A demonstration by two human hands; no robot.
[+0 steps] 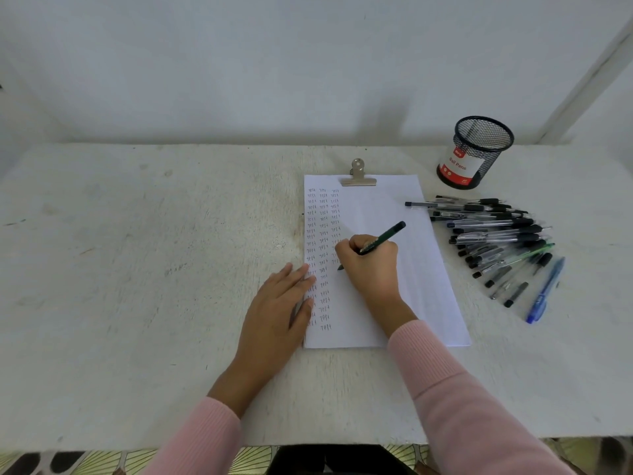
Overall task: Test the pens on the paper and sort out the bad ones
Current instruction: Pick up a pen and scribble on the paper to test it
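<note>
**Green pen on the paper, tip down in the third column**

The fingers (346, 247) of the right hand (368, 265) are curled round a dark green pen (381, 238) low on its barrel, close to the tip. The tip meets the paper (394, 207) at the foot of the third column of small written test words. The capped end slants up and away to the right. A pen like this is light, stiff and smooth, so I judge a pinch near the tip gives the most control; held higher, it would likely wobble.

The left hand (277, 310) lies flat with straight fingers on the sheet's left edge, pressing it down. The paper is thin and would probably slide or buckle otherwise, though a bulldog clip (358, 174) grips its top.

To the right, a fanned pile of pens (496, 234) lies on the white table (137, 252), with a blue pen (546, 291) at its near edge. A black mesh pen cup (478, 152) stands behind the pile.
</note>
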